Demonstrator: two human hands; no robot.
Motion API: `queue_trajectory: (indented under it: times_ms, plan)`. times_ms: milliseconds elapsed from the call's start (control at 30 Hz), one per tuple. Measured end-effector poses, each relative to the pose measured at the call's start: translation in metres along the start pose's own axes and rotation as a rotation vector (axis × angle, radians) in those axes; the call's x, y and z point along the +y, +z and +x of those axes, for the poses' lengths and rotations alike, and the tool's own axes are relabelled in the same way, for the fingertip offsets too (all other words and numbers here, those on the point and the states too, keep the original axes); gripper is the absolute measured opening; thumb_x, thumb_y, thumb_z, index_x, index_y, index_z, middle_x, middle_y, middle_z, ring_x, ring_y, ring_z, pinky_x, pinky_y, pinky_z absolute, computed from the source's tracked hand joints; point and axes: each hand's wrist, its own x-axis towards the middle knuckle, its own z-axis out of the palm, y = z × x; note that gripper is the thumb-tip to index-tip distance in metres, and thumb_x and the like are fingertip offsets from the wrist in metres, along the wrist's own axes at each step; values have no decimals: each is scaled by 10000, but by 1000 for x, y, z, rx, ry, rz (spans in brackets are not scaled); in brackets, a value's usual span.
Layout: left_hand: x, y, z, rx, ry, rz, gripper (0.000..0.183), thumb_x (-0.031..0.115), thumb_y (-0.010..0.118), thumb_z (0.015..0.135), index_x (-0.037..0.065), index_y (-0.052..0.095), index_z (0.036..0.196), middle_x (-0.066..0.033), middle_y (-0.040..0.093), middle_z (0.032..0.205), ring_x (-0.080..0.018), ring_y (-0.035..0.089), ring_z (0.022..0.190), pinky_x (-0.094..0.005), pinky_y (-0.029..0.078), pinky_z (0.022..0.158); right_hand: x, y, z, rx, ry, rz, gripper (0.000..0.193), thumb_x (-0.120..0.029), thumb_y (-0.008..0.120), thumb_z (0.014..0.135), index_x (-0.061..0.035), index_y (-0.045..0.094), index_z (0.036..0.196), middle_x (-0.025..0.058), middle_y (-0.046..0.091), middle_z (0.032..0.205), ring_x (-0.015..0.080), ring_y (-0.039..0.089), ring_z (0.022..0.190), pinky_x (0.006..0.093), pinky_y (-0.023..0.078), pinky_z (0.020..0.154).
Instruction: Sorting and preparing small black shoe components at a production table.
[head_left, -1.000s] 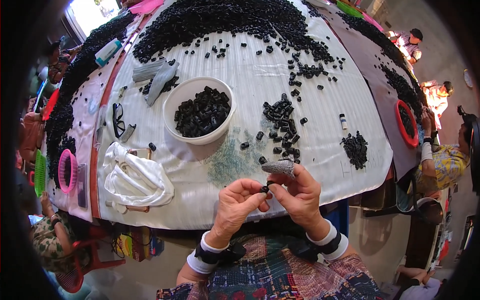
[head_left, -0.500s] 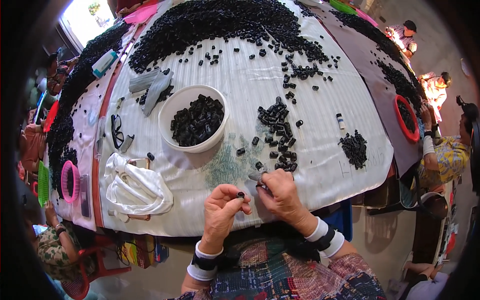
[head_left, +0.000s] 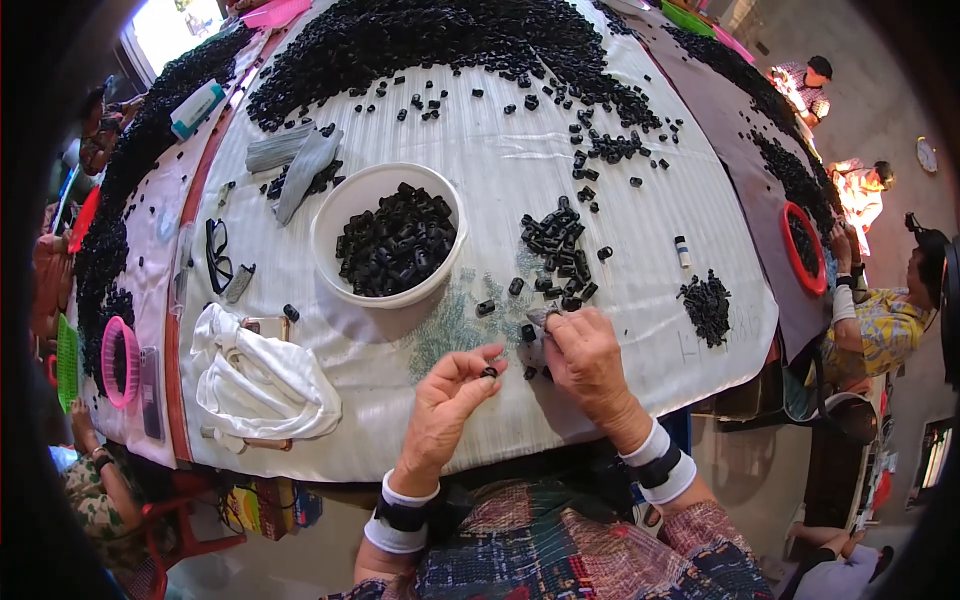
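Observation:
A small black ring-like plastic piece (head_left: 489, 371) is pinched between the thumb and fingers of my left hand (head_left: 447, 405). My right hand (head_left: 590, 372) has its fingers bent together, with a grey covering (head_left: 541, 317) at a fingertip. Whatever those fingers may hold is hidden. Close to them lies a short black tube (head_left: 528, 333), and a cluster of similar black pieces (head_left: 556, 240) spreads just beyond. A white bowl (head_left: 324, 228), holding many black tubes, stands farther off to the left.
A white cloth (head_left: 262, 375) lies on the left over a brown-edged case. Glasses (head_left: 217, 255) and grey fabric strips (head_left: 303, 175) sit beyond it. To the right are thin black parts (head_left: 706, 305) and a small tube (head_left: 682, 251). A large black heap (head_left: 430, 45) covers the far end.
My right hand has shifted right, a little away from my left hand. The left hand has risen slightly, still pinching its black piece. The whole view has shifted a little.

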Motion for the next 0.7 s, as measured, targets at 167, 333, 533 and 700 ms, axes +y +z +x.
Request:
queue_trajectory:
  times_ms: [167,333,533,700]
  plan:
    - [6,-5,7,35,33,-16,121,-2,555,849,24,550,966,-139,501,1234,-182,537,1063,-287,439,892,-4,8,-3,-39,25,-146,259,-69,607,693,-62,579,950,74,563,833,254,525,804,365,415,698]
    - [5,-4,-1,15,76,62,128,17,569,855,0,552,981,-130,611,1045,-170,609,921,-277,503,772,-4,12,-1,-77,26,-194,302,-51,591,680,-52,565,981,90,544,815,285,519,777,383,422,676]
    - [2,12,-12,7,42,50,164,-15,605,841,-40,554,995,-136,654,917,-168,649,786,-257,541,678,-21,-21,2,-73,590,915,312,37,603,758,-20,534,1056,28,578,886,106,576,794,258,471,674]
    - [1,20,-17,-17,70,70,205,-20,622,831,-51,555,1023,-136,654,934,-164,649,802,-253,540,694,-45,-44,-4,-9,416,1198,386,67,607,798,24,491,1164,41,571,930,98,564,869,241,476,791]
